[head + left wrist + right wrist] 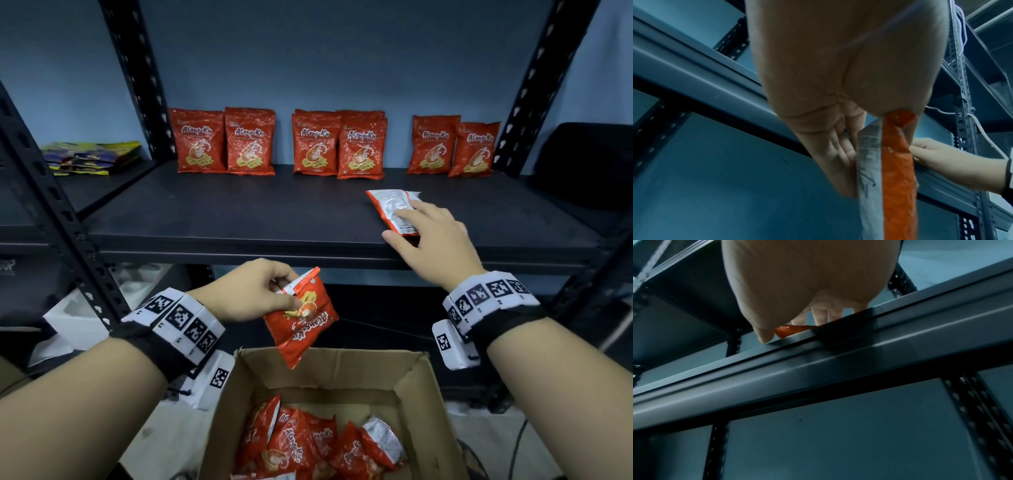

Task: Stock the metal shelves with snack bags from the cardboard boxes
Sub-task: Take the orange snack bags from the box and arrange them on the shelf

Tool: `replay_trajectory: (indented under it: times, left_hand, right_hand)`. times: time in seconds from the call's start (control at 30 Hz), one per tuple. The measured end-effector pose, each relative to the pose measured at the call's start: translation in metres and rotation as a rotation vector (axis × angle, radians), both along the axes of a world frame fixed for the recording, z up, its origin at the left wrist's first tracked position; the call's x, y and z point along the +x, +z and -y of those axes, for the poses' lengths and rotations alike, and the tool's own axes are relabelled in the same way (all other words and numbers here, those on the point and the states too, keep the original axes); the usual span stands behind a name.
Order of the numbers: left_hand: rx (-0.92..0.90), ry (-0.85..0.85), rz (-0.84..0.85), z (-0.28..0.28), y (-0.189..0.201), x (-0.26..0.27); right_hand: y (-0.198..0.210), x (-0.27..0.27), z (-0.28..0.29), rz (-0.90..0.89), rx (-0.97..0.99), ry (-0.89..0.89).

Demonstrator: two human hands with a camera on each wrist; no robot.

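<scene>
A red snack bag (301, 325) hangs above the open cardboard box (421, 394); my left hand (291, 291) pinches its top seam. The left wrist view shows that bag (898, 178) edge-on below my curled fingers (838, 154). A second bag (390, 202) lies flat, silver back up, near the front right of the metal shelf (239, 212). My right hand (394, 226) rests on it with fairly straight fingers, the thumb at the shelf's front edge. From the right wrist, only an orange sliver of the bag (789, 331) shows under the fingers (820, 316). Several red bags (250, 140) stand along the shelf's back.
The box holds several more red bags (301, 445). Black perforated uprights (137, 78) (534, 85) frame the shelf. A pile of yellow and purple packets (92, 157) lies on the neighbouring shelf to the left. A dark bulky object (589, 164) sits at far right.
</scene>
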State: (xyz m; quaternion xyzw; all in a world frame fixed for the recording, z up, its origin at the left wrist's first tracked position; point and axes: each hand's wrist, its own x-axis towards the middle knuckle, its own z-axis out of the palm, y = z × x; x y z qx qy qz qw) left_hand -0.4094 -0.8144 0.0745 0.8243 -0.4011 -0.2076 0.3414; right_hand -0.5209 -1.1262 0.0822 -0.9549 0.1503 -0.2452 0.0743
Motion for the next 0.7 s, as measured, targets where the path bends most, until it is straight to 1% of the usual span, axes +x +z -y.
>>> replay_trajectory:
  times: [0.17, 0.27, 0.33, 0.4, 0.43, 0.53, 0.6, 0.7]
  left_hand:
    - [-0.082, 0.05, 0.0, 0.006, 0.0, -0.004]
    - [-0.125, 0.078, 0.011, 0.014, 0.002, -0.008]
    - [-0.16, 0.095, 0.009, 0.02, 0.003, -0.011]
    - [-0.196, 0.118, 0.013, 0.025, 0.002, -0.013]
    - [-0.218, 0.133, 0.017, 0.026, 0.003, -0.015]
    - [-0.303, 0.2, 0.016, 0.031, 0.004, -0.016]
    - [-0.366, 0.249, 0.022, 0.034, 0.007, -0.016]
    - [-0.482, 0.325, -0.017, 0.037, 0.01, -0.016]
  right_hand:
    - [0.002, -0.022, 0.036, -0.048, -0.024, -0.215]
    - [0.005, -0.033, 0.055, -0.084, -0.005, -0.286]
    - [0.005, -0.038, 0.063, -0.078, 0.015, -0.298]
    - [0.004, -0.042, 0.064, -0.005, 0.03, -0.26]
    - [0.004, -0.043, 0.061, 0.067, 0.02, -0.215]
    - [0.006, -0.043, 0.039, 0.305, -0.049, -0.016]
    - [0.007, -0.039, 0.016, 0.313, -0.002, 0.08]
    - [0.001, -0.031, -0.017, 0.234, 0.156, 0.146]
